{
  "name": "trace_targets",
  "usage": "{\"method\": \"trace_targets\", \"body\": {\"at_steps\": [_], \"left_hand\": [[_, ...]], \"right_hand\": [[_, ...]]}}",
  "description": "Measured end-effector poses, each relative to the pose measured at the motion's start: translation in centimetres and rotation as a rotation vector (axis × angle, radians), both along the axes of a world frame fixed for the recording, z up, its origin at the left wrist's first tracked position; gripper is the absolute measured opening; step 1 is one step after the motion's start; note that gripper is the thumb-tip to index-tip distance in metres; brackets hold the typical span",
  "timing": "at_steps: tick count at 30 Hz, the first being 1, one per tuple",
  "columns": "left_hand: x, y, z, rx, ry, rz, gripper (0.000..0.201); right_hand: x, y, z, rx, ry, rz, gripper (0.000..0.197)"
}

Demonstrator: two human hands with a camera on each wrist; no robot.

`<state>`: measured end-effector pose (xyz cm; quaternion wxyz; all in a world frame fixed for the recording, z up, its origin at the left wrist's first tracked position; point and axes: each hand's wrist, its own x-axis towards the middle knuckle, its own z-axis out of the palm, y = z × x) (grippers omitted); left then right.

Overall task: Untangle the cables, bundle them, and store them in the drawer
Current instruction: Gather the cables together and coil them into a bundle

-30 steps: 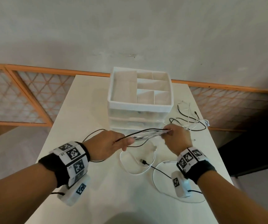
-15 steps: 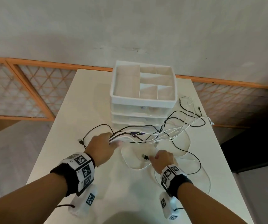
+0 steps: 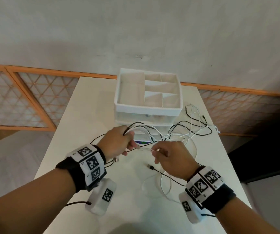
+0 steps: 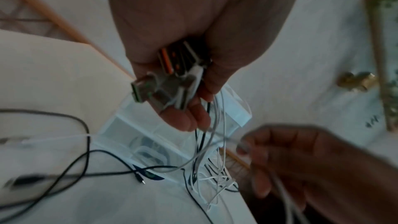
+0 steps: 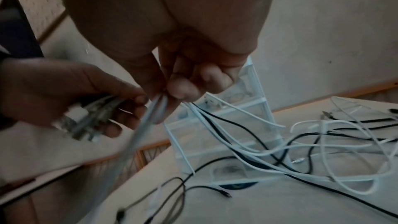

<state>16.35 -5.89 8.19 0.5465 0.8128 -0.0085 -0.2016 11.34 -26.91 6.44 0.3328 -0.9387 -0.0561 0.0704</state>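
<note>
Tabletop (image 3: 88, 115) mid-frame; left hand (image 3: 117, 142) fingers clench cables (image 3: 178, 130); right hand (image 3: 171, 156) fingers pinch white strands.

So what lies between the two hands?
In the head view, a short stretch of white cable spans the gap from the left hand to the right hand, above the table.

A pale, matte surface (image 3: 88, 105) stands end-on against a plain grey-white wall (image 3: 136, 31) with faint marks. Along the foot of the wall runs an orange wooden frame (image 3: 34, 70) holding lattice panels (image 3: 39, 98) of triangular pattern, on both sides. Grey floor (image 3: 14, 157) lies at left; at right the room falls into dark shadow (image 3: 262, 149). Light is soft and even.
</note>
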Motion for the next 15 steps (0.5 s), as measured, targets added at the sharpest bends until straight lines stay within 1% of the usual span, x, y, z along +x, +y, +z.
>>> {"method": "trace_targets", "body": {"at_steps": [2,3,4,6,8,10,13,15], "left_hand": [[-0.2,-0.5,0.0,0.138,-0.110,-0.126,0.023],[-0.5,-0.7,0.0,0.214,-0.170,-0.163,0.024],[-0.8,-0.9,0.0,0.283,-0.240,-0.168,0.025],[-0.8,-1.0,-0.5,0.360,-0.409,-0.087,0.024],[-0.6,-0.7,-0.9,0.336,-0.520,-0.058,0.022],[-0.6,-0.4,-0.9,0.295,-0.530,-0.114,0.022],[-1.1,-0.4,-0.4,0.345,-0.365,-0.195,0.026],[-1.4,-0.6,-0.5,0.365,-0.295,-0.236,0.028]], "right_hand": [[0.1,0.9,1.4,0.094,0.011,0.010,0.009],[0.2,1.2,1.8,0.115,0.011,0.010,0.009],[0.3,1.5,2.1,0.114,0.002,0.013,0.009],[0.5,1.8,2.1,0.077,0.001,0.033,0.007],[0.6,1.8,1.7,0.039,0.054,0.065,0.004],[0.3,1.9,1.6,0.031,0.103,0.100,0.004],[0.1,2.2,1.7,0.108,0.116,0.083,0.008],[0.1,2.6,2.0,0.163,0.099,0.059,0.008]]}}
